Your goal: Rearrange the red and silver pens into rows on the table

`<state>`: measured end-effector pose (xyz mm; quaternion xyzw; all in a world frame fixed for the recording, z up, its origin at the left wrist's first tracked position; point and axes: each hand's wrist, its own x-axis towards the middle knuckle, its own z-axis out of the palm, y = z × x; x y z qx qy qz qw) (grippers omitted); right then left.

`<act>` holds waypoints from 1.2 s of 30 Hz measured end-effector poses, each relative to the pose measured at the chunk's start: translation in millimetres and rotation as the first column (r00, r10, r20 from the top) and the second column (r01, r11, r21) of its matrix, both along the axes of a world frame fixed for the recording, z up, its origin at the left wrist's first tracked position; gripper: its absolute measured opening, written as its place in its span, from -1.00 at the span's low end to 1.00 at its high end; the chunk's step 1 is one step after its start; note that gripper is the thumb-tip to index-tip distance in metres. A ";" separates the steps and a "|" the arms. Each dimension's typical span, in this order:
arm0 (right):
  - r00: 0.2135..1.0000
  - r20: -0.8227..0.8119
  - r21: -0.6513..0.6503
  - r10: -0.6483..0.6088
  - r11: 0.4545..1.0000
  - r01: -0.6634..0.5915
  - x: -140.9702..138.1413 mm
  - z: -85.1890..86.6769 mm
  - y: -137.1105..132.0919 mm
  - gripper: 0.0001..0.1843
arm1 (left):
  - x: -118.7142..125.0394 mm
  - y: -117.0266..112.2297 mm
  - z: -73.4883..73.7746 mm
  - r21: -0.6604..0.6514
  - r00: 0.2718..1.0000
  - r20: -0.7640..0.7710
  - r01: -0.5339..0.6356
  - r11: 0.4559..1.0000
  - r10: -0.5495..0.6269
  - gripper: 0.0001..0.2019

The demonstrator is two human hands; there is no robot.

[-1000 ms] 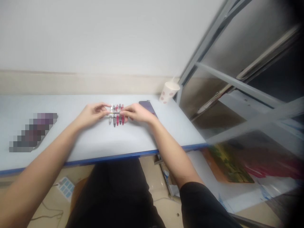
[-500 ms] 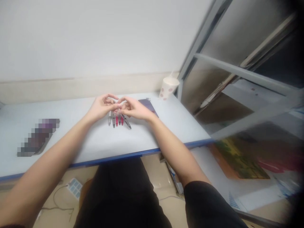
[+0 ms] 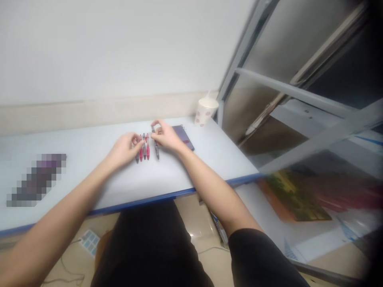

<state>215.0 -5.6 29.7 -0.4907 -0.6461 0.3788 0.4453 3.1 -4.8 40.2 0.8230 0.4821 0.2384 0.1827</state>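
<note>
Several pens lie side by side in a row on the white desk, among them a pink pen [image 3: 148, 152] and a dark grey pen [image 3: 145, 152]. My left hand [image 3: 123, 150] is at the row's left end, its fingers curled round the upper parts of the leftmost pens, which they partly hide. My right hand [image 3: 166, 137] pinches a black-and-clear pen [image 3: 156, 151] between thumb and fingers. That pen stands slightly apart from the row, on its right, with its tip pointing towards me.
A dark notebook [image 3: 184, 137] lies just beyond my right hand. A patterned paper cup [image 3: 205, 113] with a straw stands at the back right corner. A blurred-out dark object [image 3: 38, 179] lies at the left. A metal frame [image 3: 233, 79] borders the desk's right side.
My hands have moved apart from over the pens. The right-hand pen, slanted before, is now nearly straight in my right hand. My left hand has come lower, to the row's left end.
</note>
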 end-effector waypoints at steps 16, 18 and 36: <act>0.995 0.064 -0.114 -0.082 0.990 0.089 0.1 -9.8 6.8 -0.65 | 43.6 7.2 -9.1 -0.046 0.948 -0.305 -0.109 0.993 0.090 -0.64; 0.995 0.064 -0.121 -0.080 0.989 0.087 -0.2 -9.1 5.6 -0.65 | 41.5 8.2 -7.9 -0.090 0.963 -0.262 -0.097 0.991 0.071 -0.62; 0.994 -0.079 -0.216 -0.074 0.975 0.056 -2.8 -17.8 14.8 -0.69 | 20.0 11.5 -18.1 -0.026 0.963 -0.265 -0.060 0.998 0.051 -0.77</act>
